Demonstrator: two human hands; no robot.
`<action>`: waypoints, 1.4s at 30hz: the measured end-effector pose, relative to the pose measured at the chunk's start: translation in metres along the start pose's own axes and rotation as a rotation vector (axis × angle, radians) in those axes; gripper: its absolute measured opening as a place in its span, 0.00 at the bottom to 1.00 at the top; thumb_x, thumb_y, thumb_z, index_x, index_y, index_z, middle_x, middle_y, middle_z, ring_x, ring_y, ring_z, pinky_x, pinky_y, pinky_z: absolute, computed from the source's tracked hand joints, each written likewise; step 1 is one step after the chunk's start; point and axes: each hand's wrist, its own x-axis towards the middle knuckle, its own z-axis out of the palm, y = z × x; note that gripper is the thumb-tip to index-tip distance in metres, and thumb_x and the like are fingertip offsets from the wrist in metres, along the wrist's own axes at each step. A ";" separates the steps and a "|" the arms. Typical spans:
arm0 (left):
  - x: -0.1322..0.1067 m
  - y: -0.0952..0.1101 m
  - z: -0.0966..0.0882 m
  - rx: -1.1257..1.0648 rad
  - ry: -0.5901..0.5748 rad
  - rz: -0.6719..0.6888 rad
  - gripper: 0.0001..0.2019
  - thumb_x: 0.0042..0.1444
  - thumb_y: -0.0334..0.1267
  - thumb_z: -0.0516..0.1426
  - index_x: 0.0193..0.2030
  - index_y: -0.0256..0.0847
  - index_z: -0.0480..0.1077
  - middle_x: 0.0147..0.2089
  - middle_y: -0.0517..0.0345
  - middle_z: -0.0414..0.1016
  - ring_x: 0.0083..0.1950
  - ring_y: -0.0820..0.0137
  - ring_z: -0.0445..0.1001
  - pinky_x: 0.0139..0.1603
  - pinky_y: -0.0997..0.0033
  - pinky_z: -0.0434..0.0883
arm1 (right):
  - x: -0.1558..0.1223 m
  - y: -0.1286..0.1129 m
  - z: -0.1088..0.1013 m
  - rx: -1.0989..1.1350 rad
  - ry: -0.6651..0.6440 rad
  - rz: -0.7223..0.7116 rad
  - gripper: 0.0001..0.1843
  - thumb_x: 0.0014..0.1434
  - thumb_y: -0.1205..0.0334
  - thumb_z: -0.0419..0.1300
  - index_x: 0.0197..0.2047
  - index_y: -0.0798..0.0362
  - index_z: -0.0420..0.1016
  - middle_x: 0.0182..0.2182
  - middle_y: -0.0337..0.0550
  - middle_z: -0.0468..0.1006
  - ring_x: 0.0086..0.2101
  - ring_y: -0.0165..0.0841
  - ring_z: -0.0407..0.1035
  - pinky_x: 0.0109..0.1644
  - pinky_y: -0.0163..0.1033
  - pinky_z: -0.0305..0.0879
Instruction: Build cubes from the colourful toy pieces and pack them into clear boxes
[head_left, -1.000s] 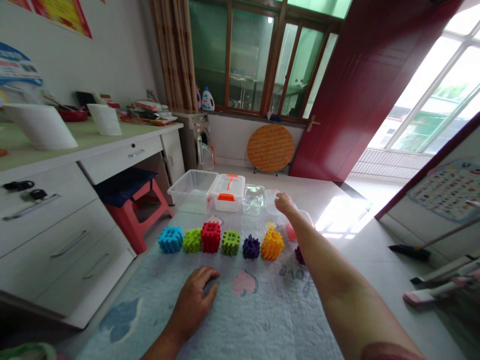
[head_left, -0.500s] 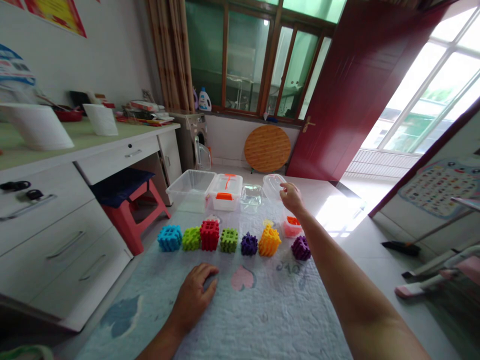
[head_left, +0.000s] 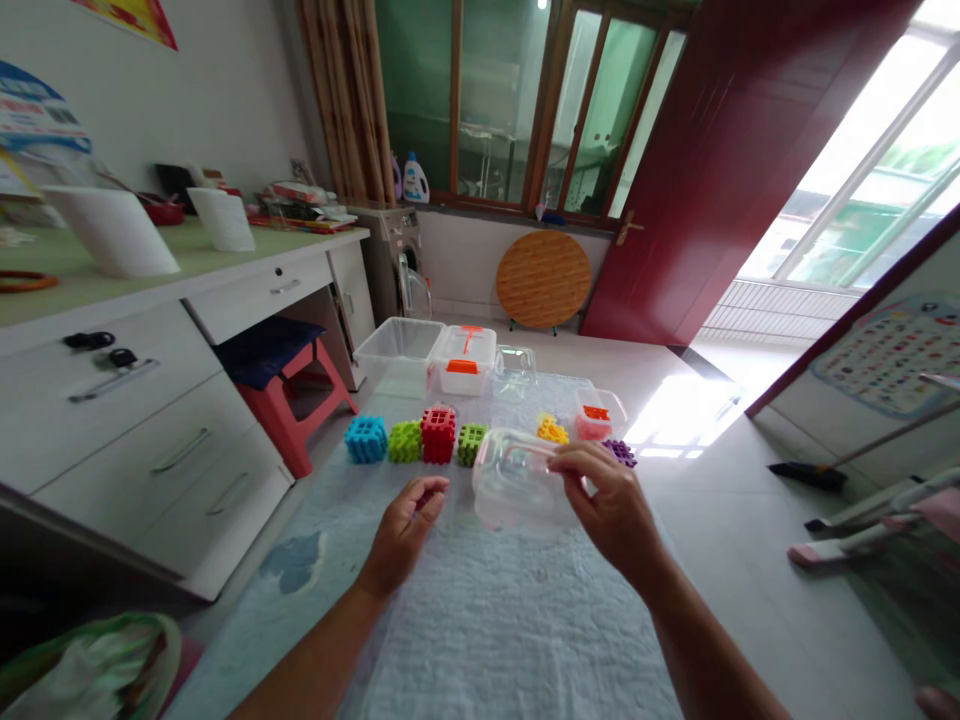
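My right hand (head_left: 611, 500) grips a clear plastic box (head_left: 517, 480) by its right side and holds it tilted above the cloth. My left hand (head_left: 409, 522) is left of the box, fingers loosely bent and holding nothing. Behind them stands a row of knobbly cube blocks: a blue block (head_left: 366, 440), a lime block (head_left: 406, 441), a red block (head_left: 438, 436) and a green block (head_left: 471, 443). Farther right are some yellow pieces (head_left: 553, 430) and a purple block (head_left: 621, 453), partly covered by my right hand. The clear box hides part of the row.
Along the far side stand a large clear bin (head_left: 397, 355), a lidded box with orange latch (head_left: 466, 362), a clear container (head_left: 516, 370) and a small tub with orange pieces (head_left: 596, 420). A pink stool (head_left: 289, 395) and white drawers (head_left: 165, 440) are at left.
My right hand has brought the clear box from the far side toward me, in front of the blocks. My left hand has lifted and turned, its fingers more bent. The view has tipped down.
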 end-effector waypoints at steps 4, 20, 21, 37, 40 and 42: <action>-0.003 0.002 0.001 -0.188 -0.071 -0.052 0.23 0.61 0.52 0.49 0.53 0.37 0.65 0.37 0.56 0.69 0.31 0.73 0.65 0.36 0.72 0.66 | -0.036 0.005 0.038 0.000 -0.124 -0.037 0.13 0.59 0.74 0.50 0.34 0.50 0.73 0.35 0.44 0.77 0.36 0.35 0.68 0.41 0.40 0.66; -0.008 0.013 0.012 -0.233 -0.201 -0.113 0.22 0.51 0.45 0.57 0.51 0.38 0.64 0.25 0.69 0.54 0.25 0.77 0.57 0.28 0.77 0.57 | -0.066 0.038 0.064 0.224 0.257 0.377 0.05 0.59 0.62 0.55 0.38 0.52 0.70 0.34 0.42 0.72 0.35 0.33 0.66 0.39 0.37 0.63; -0.007 0.013 0.011 -0.245 -0.193 -0.116 0.22 0.51 0.45 0.57 0.51 0.38 0.65 0.24 0.69 0.54 0.25 0.77 0.58 0.27 0.77 0.57 | -0.068 0.041 0.066 0.199 0.245 0.439 0.07 0.59 0.60 0.55 0.39 0.52 0.69 0.30 0.39 0.70 0.31 0.31 0.65 0.36 0.36 0.62; -0.008 0.003 0.006 -0.219 -0.188 -0.179 0.24 0.58 0.48 0.53 0.58 0.37 0.62 0.23 0.67 0.62 0.23 0.75 0.62 0.26 0.77 0.59 | -0.076 0.045 0.086 0.474 -0.106 0.648 0.19 0.62 0.47 0.48 0.49 0.52 0.62 0.21 0.31 0.65 0.20 0.27 0.57 0.23 0.32 0.50; -0.008 0.002 0.006 -0.201 -0.193 -0.176 0.24 0.59 0.48 0.52 0.58 0.37 0.61 0.23 0.67 0.62 0.22 0.76 0.61 0.26 0.77 0.59 | -0.075 0.047 0.087 0.432 -0.096 0.653 0.19 0.62 0.48 0.48 0.48 0.52 0.63 0.21 0.30 0.63 0.20 0.27 0.56 0.23 0.32 0.50; -0.009 0.001 0.006 -0.171 -0.187 -0.154 0.24 0.59 0.48 0.51 0.59 0.37 0.61 0.23 0.67 0.62 0.23 0.75 0.61 0.26 0.77 0.59 | -0.075 0.047 0.088 0.410 -0.093 0.657 0.18 0.62 0.49 0.47 0.47 0.51 0.63 0.20 0.30 0.62 0.20 0.27 0.56 0.23 0.32 0.50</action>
